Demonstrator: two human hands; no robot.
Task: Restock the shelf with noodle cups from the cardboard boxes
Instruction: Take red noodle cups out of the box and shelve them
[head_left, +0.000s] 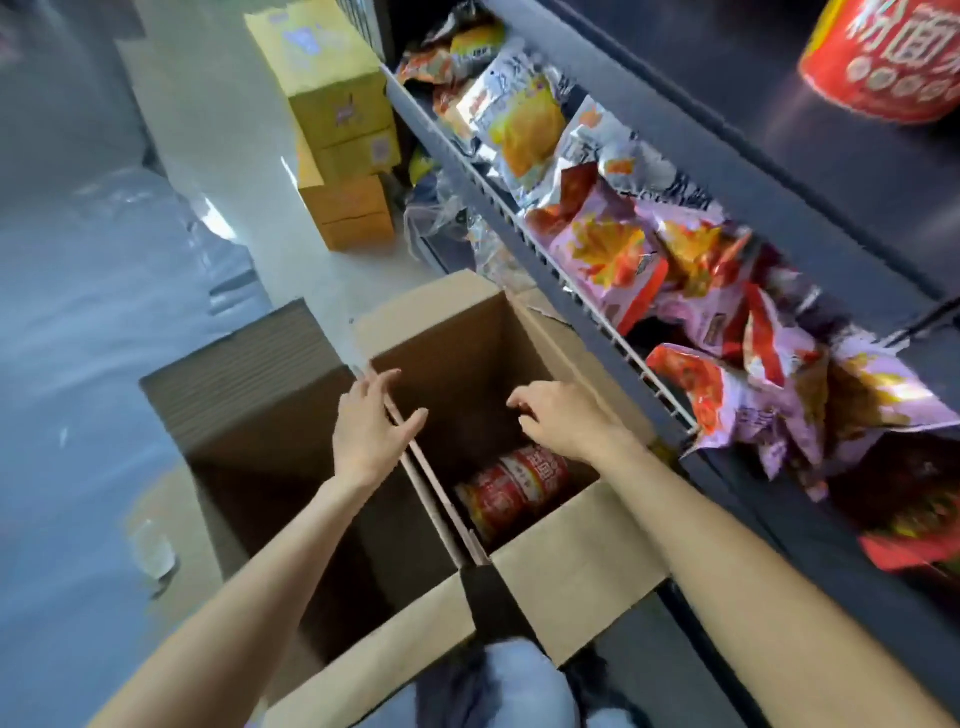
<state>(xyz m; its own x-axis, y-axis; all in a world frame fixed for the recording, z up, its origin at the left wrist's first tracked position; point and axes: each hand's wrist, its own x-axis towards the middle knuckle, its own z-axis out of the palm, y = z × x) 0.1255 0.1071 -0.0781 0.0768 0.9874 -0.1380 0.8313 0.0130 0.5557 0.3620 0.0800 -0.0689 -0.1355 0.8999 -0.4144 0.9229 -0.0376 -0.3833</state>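
Note:
Two open cardboard boxes stand side by side on the floor below me. The right box (576, 566) holds red noodle cups (519, 486) lying on their sides at its bottom. The left box (244, 384) looks dark inside and I cannot see its contents. My left hand (371, 428) hovers over the shared edge between the boxes, fingers spread and holding nothing. My right hand (563, 415) reaches over the right box's opening, fingers loosely curled downward, empty. One red noodle cup (883, 57) stands on the upper shelf at top right.
A dark shelf unit (727, 171) runs along the right, its wire-fronted tier filled with snack bags (613, 254). Stacked yellow cartons (337, 130) sit on the floor farther ahead. Clear plastic wrap (104, 291) covers the left. My knee in jeans (498, 686) is at the bottom.

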